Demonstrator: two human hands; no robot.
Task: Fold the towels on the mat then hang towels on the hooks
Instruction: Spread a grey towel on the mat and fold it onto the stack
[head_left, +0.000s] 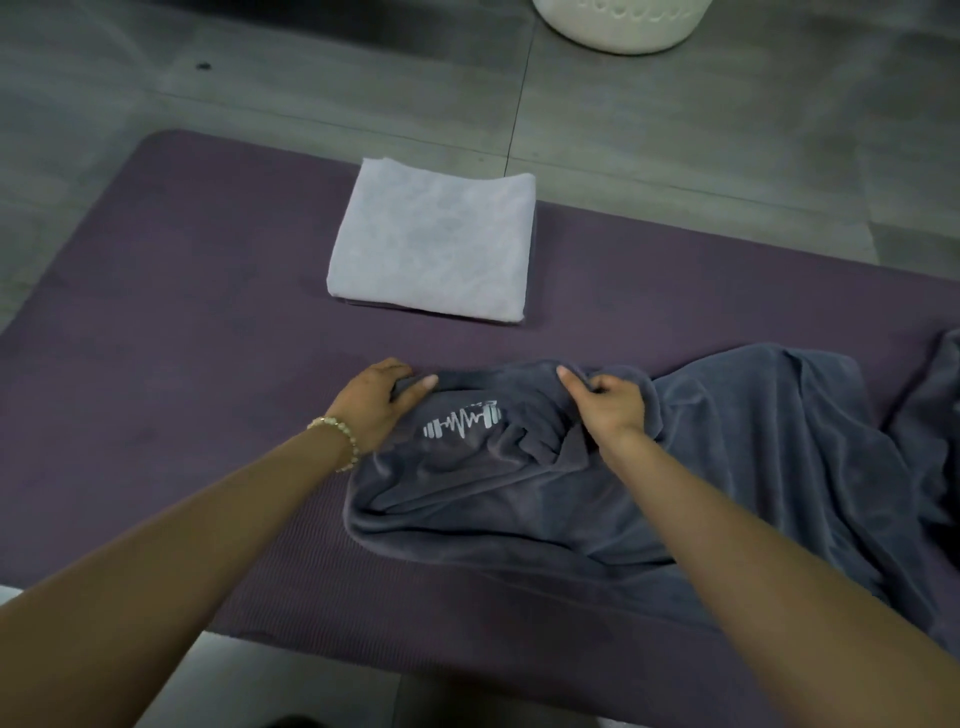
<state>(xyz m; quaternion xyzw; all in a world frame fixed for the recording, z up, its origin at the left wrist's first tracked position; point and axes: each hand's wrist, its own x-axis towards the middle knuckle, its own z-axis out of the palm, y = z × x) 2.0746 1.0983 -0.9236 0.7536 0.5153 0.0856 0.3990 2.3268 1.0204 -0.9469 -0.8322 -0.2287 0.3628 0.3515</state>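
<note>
Purple mat lies on grey tile floor, its far edge and rounded far-left corner in view, with bare mat left of both towels. White basket stands well beyond the far edge. Left hand and right hand each pinch the far edge of the grey towel, fingers curled round the cloth. Grey towel is rumpled, white logo between the hands. White towel lies folded square, apart, farther back.

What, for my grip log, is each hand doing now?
Left hand: grips the edge of the dark grey towel.
Right hand: pinches the same edge.
</note>
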